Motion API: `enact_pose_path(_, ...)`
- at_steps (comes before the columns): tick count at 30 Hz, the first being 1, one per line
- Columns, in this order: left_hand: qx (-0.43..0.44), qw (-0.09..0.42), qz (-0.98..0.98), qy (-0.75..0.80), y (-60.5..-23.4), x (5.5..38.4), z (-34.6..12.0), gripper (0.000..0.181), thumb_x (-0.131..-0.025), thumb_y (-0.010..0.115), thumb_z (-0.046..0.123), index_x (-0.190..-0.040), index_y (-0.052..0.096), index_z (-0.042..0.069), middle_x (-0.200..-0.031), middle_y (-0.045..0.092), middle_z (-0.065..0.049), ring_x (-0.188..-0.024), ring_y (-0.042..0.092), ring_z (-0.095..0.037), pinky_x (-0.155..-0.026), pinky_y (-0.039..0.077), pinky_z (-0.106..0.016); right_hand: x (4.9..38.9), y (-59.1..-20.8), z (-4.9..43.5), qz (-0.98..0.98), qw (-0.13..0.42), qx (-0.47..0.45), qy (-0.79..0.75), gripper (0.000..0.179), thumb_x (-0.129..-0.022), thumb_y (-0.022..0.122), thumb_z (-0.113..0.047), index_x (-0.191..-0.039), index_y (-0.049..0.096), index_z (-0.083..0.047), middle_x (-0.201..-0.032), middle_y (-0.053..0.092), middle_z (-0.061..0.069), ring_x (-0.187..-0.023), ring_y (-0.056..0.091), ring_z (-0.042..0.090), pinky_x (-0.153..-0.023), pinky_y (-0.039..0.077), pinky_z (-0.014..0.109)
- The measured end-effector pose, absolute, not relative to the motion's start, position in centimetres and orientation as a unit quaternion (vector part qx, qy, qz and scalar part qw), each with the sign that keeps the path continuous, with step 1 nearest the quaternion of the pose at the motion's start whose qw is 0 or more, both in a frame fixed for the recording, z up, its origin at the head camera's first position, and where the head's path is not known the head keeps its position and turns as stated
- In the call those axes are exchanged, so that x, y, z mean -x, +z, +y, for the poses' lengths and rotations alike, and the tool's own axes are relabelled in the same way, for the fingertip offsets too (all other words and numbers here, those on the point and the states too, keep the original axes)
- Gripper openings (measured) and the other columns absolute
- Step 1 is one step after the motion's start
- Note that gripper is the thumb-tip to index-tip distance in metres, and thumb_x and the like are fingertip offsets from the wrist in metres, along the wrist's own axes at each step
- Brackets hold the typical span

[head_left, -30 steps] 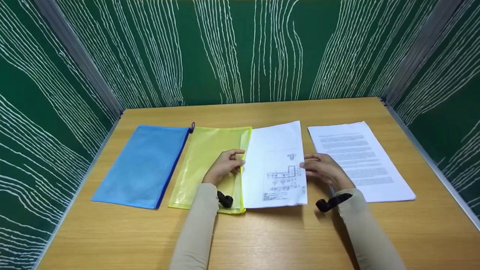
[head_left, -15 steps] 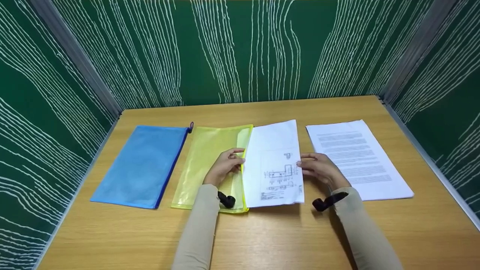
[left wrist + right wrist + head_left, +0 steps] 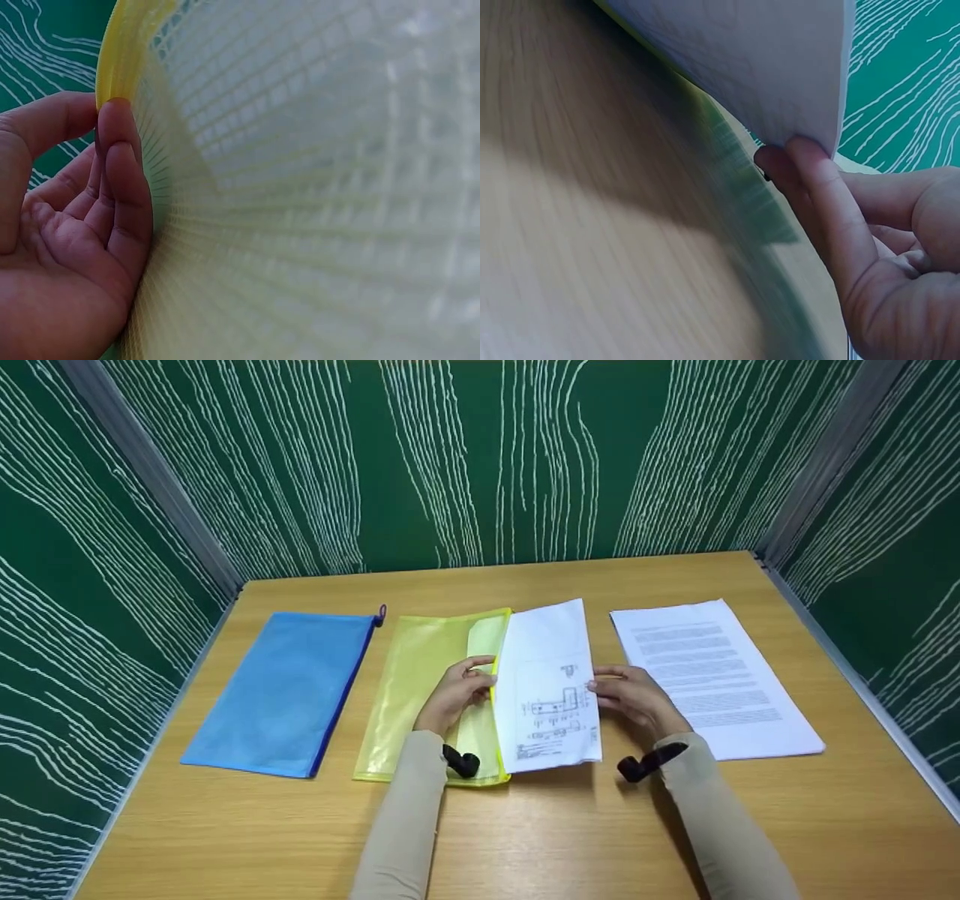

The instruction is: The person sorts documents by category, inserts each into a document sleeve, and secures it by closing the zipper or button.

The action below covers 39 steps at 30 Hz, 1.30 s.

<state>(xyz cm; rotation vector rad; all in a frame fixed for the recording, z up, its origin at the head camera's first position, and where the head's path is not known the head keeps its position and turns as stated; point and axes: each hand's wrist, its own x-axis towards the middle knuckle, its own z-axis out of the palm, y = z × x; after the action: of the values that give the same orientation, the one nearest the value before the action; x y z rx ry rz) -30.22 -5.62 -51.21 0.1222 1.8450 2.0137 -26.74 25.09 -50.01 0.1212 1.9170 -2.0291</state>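
Observation:
A yellow mesh zip pouch [image 3: 420, 675] lies mid-table, its right-hand opening lifted. My left hand [image 3: 459, 694] pinches the yellow rim of that opening; in the left wrist view the thumb and fingers [image 3: 120, 165] meet on the zip edge. A stack of paper sheets [image 3: 547, 652] with a printed technical drawing sits partly inside the pouch, its left part showing through the mesh. My right hand [image 3: 634, 697] pinches the stack's right edge between thumb and fingers. From the right wrist view, the fingers [image 3: 832, 202] press the underside of the sheets [image 3: 780, 82], raised off the wood.
A blue zip pouch [image 3: 281, 690] with a dark blue zip lies flat on the left. Another stack of printed text sheets [image 3: 705, 675] lies on the right, close to my right hand. Green walls [image 3: 480, 465] with white lines enclose the wooden table [image 3: 555, 840].
The drawing sheets have slid left, deeper into the yellow pouch, with my right hand moving along. The pouch and my left hand have shifted slightly right.

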Motion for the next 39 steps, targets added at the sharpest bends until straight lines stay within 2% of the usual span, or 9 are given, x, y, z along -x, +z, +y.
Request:
enact_pose_path(9,-0.037,0.203,0.639,0.741,-51.2,30.2,-5.3,0.045,-0.090,0.064,0.011,-0.134,0.055,0.015,-0.080,0.060,-0.001,-0.064,0.052,-0.013,-0.061,0.044,-0.025,27.1,-50.2,24.7,0.672,0.172,-0.052,-0.719,0.057,-0.093,0.059,-0.002,-0.141,0.032,0.014,-0.095,0.066,0.000,-0.085,0.069,0.009,-0.081,0.056,0.021)
enact_pose_path(17,-0.023,0.205,0.619,0.758,-51.3,30.2,-4.8,0.045,-0.089,0.065,0.009,-0.132,0.055,0.012,-0.079,0.061,0.000,-0.065,0.054,-0.012,-0.063,0.047,-0.024,27.1,-50.5,24.3,0.667,0.174,-0.059,-0.722,0.058,-0.091,0.062,-0.002,-0.140,0.035,0.014,-0.093,0.068,0.000,-0.085,0.068,0.010,-0.081,0.056,0.022)
enact_pose_path(28,-0.015,0.192,0.593,0.782,-51.4,30.0,-4.2,0.044,-0.088,0.065,0.006,-0.131,0.056,0.010,-0.077,0.063,0.000,-0.066,0.053,-0.011,-0.065,0.046,-0.022,27.1,-50.6,23.6,0.639,0.179,-0.062,-0.745,0.064,-0.091,0.061,-0.001,-0.143,0.026,0.014,-0.092,0.067,-0.002,-0.082,0.067,0.007,-0.075,0.055,0.018)
enact_pose_path(39,-0.016,0.192,0.572,0.797,-51.4,30.0,-3.7,0.046,-0.089,0.065,0.005,-0.133,0.054,0.006,-0.083,0.066,-0.004,-0.067,0.054,-0.011,-0.065,0.046,-0.023,27.4,-50.9,22.7,0.639,0.177,-0.062,-0.746,0.058,-0.091,0.061,0.000,-0.139,0.032,0.013,-0.094,0.066,-0.001,-0.083,0.067,0.008,-0.076,0.055,0.018)
